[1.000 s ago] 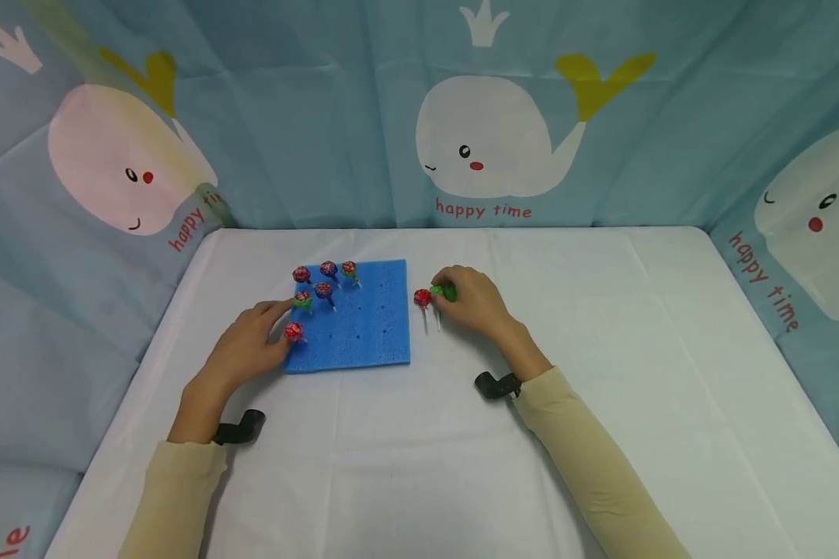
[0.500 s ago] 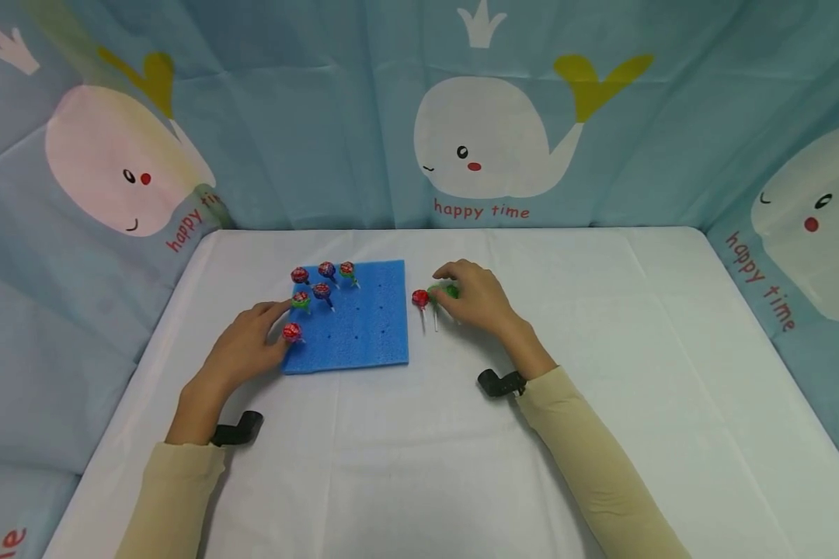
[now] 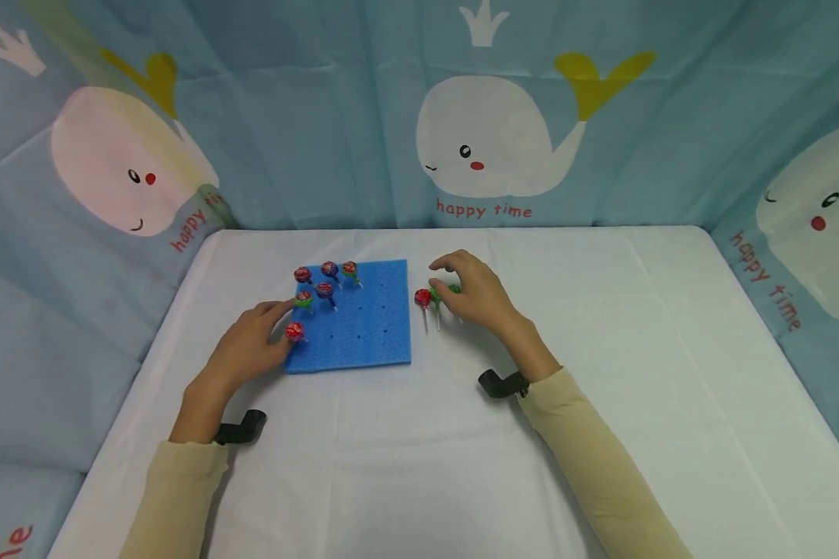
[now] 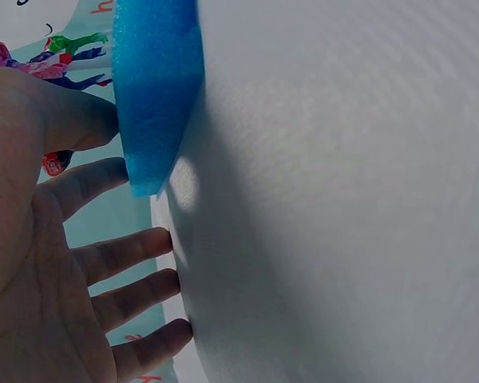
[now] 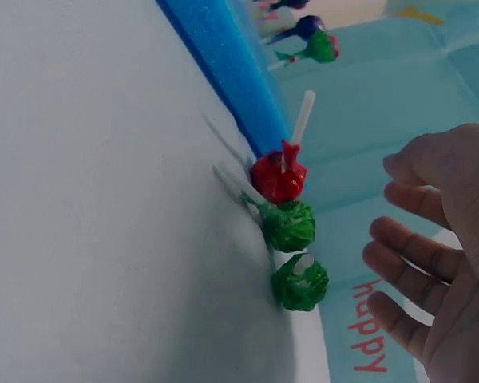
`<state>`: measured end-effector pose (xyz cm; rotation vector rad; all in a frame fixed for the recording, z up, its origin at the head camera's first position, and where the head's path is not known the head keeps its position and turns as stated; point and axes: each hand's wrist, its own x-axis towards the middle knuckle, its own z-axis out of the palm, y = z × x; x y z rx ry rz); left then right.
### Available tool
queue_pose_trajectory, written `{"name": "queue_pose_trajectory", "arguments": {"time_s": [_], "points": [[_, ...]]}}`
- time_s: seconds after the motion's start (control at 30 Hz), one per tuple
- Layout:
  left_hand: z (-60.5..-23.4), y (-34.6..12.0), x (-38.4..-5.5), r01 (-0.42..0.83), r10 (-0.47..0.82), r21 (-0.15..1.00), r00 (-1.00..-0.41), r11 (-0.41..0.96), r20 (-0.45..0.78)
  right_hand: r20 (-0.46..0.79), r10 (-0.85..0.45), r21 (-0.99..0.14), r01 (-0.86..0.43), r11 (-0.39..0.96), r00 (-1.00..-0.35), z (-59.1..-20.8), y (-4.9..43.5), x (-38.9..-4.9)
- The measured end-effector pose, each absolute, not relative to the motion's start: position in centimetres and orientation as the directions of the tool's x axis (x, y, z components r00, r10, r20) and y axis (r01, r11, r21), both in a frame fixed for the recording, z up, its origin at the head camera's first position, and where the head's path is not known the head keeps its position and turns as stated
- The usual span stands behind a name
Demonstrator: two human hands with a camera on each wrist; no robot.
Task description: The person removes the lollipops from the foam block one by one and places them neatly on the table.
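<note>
My left hand rests at the left edge of a blue foam board. In the left wrist view its thumb and index finger touch the foam, and the other fingers spread along the table cloth. Several wrapped lollipops stand in the board's left and back holes, such as a red one near the thumb. Right of the board lie a red lollipop and two green lollipops, side by side. Over the green ones hovers my right hand, fingers apart and holding nothing; it partly hides them in the head view.
A white cloth covers the table. Behind and at the sides hangs a blue curtain printed with whales. Bare holes show in the middle and right of the board. Each wrist wears a black camera mount.
My right hand's fingers have spread apart and lifted off the green lollipops, moving slightly away from me. The left hand, the board and the lollipops in it stay in place.
</note>
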<state>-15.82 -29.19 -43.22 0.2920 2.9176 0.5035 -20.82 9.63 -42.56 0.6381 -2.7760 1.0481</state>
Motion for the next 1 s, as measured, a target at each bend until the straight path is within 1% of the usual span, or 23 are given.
{"name": "queue_pose_trajectory", "arguments": {"time_s": [0.2,0.37,0.6,0.87,1.0], "points": [[-43.0,-29.1,-15.9,0.173,0.232,0.342,-0.962,0.924,-0.141,0.223,-0.383,-0.620,-0.434,0.654,-0.896,-42.9,9.1,-20.2],[-42.7,-28.9,-16.0,0.173,0.236,0.351,-0.961,0.920,-0.144,0.249,-0.409,-0.615,-0.469,0.633,-0.878,-42.5,8.7,-20.2],[-43.3,-29.1,-15.6,0.158,0.220,0.354,-0.965,0.922,-0.143,0.266,-0.476,-0.592,-0.532,0.606,-0.838,-41.7,7.3,-20.5],[-43.2,-29.2,-15.6,0.176,0.234,0.355,-0.964,0.918,-0.129,0.295,-0.513,-0.575,-0.579,0.578,-0.806,-40.1,5.6,-20.1],[-43.5,-29.4,-15.8,0.180,0.238,0.357,-0.963,0.917,-0.125,0.300,-0.527,-0.577,-0.592,0.563,-0.795,-40.1,4.9,-19.9]]}}
